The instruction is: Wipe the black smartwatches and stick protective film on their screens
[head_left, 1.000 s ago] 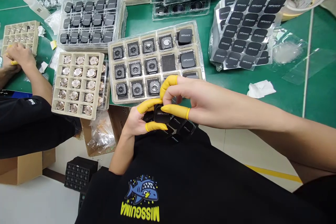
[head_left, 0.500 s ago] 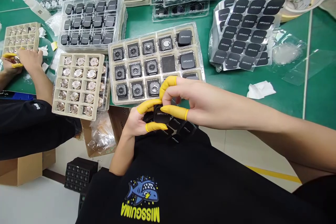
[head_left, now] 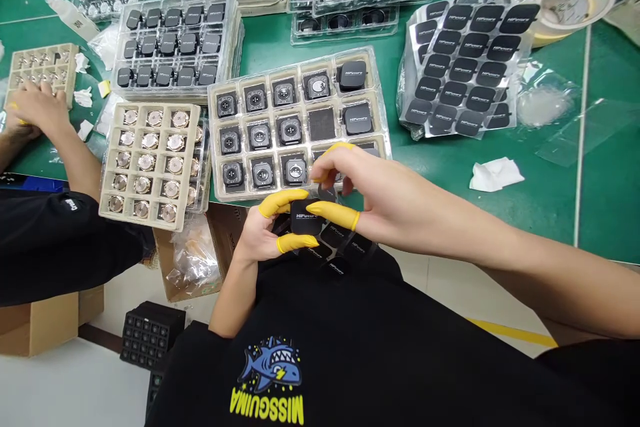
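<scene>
My left hand [head_left: 260,227], with yellow finger cots, grips a square smartwatch [head_left: 304,217] between thumb and forefinger. Its face bears a black HiFuture label. Just beneath hangs a sheet of similar labels [head_left: 336,233]; whether the left hand also holds it is hidden. My right hand [head_left: 360,193], also in yellow finger cots, lays its thumb on the watch's upper right corner. Its other fingers are bent and apart from the thumb. Behind the hands lies a tray [head_left: 300,123] of watches, most back up, a few at the right showing HiFuture faces; one compartment holds no watch.
To the left stand a tray of round watches [head_left: 149,163] and stacked trays of square watches [head_left: 173,43]. Label sheets [head_left: 465,67] and a tape roll [head_left: 573,3] are at the right. A co-worker's hands [head_left: 43,107] work at a far-left tray. A crumpled tissue [head_left: 496,173] lies nearer.
My right forefinger has lifted away from the thumb and the watch, uncovering more of its HiFuture label. My left hand has barely moved. The co-worker's hands have shifted slightly left.
</scene>
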### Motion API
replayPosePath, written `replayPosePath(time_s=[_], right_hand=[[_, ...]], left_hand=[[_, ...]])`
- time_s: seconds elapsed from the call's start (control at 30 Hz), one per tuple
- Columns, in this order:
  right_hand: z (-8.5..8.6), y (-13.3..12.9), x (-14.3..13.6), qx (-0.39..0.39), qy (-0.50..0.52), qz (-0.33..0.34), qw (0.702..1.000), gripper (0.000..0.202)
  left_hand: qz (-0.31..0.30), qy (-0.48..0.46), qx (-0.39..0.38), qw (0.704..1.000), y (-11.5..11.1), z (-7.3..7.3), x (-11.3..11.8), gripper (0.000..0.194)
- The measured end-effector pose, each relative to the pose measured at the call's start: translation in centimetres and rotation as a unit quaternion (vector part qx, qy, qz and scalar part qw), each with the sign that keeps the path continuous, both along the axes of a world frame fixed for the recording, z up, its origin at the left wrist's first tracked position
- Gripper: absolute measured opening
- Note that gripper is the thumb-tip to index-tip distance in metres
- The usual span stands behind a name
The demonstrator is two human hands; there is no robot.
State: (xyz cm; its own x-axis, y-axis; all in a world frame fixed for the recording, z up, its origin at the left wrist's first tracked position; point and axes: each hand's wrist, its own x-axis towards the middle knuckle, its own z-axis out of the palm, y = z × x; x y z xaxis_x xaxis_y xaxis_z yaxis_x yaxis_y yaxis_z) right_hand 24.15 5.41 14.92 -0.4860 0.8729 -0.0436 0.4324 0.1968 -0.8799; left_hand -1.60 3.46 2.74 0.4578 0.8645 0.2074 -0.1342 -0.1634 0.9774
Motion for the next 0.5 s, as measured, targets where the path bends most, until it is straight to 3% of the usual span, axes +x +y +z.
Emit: replayPosePath(time_s=[0.17, 0.33, 0.5], right_hand=[[-0.2, -0.7, 0.1, -0.069, 0.015, 0.017, 0.997, 0.032], [-0.9, -1.0, -1.4, -0.123, 0.008, 0.024, 0.992, 0.036], [-2.0, -1.4, -2.8, -0.099, 0.021, 0.008, 0.995, 0.030]], left_hand=[[-0.015, -0.026, 0.004, 1.000, 0.1, 0.1, 0.3, 0.084], [-0.005, 0.014, 0.050, 0.999, 0.3, -0.1, 0.0, 0.087], [0.023, 0.068, 0.052, 0.996, 0.0, 0.0, -0.3, 0.077]])
